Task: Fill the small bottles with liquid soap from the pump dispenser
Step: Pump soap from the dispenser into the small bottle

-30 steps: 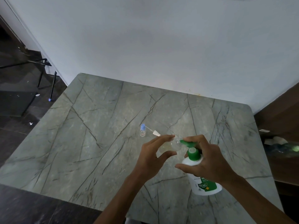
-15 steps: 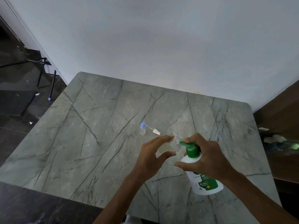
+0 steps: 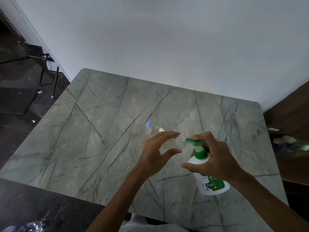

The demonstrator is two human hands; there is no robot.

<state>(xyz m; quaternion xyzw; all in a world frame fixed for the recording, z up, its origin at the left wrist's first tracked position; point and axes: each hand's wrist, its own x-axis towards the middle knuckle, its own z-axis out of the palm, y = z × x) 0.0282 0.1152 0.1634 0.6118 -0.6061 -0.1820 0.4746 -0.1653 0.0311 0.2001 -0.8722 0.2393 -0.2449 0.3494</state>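
Grey-green stone with dark veins makes the table (image 3: 100, 139) in front of you, and its far edge stands against a plain pale wall (image 3: 167, 39). Your left hand (image 3: 157, 151) holds the small clear bottle (image 3: 172, 144) above the table, pinched between the thumb below and the fingers above, with the other fingers spread quite wide. This bottle is tilted on its side, and its open mouth points to the right and meets the tip of the green nozzle. Its inside looks pale yellowish, but how full it is I cannot tell.

Your right hand (image 3: 215, 158) is on the pump dispenser (image 3: 212, 183), a white bottle with a green label, which stands on the table near its right side. The fingers are curved over the green pump head (image 3: 194, 141), and the thumb reaches out in front of the white shoulder of the bottle.

Further from you, a little left of your left hand, a second small bottle with a blue cap (image 3: 148, 127) stands upright on the table. Just beside it, on its right, lies a small white piece (image 3: 161, 130); what it is I cannot tell. The two are apart from your hands.

On the left, beyond the table, thin black chair legs (image 3: 41, 71) stand on a dark floor.
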